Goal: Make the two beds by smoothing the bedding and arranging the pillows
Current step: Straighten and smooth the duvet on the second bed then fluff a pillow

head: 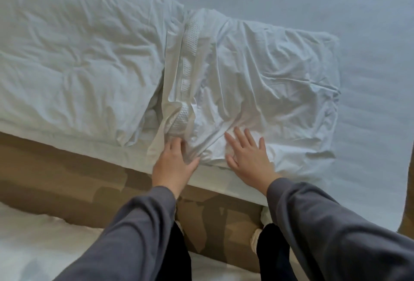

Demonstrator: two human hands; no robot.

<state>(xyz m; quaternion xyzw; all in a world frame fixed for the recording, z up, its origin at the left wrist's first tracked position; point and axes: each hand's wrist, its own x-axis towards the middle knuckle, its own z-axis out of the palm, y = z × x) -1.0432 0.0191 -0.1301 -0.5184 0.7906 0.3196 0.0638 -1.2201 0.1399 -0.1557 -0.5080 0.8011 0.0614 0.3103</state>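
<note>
Right hand [247, 154] lies flat, pinning the pillow [268, 74], lower centre; left hand [173, 159] grips the bunched case [173, 92], presumably to draw slack.

Brown floor [56, 168], mottled with shadow, bears two dark trouser legs [275, 256] and a pale, unidentifiable item [254, 239] beside one.

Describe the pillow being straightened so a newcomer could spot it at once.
Start at the bed and follow its near edge. To the right of the puffy bedding lies a wrinkled white pillow, with the right hand flat on its near end. Only this pillow shows a waffle-textured strip, at its open left end.
</note>
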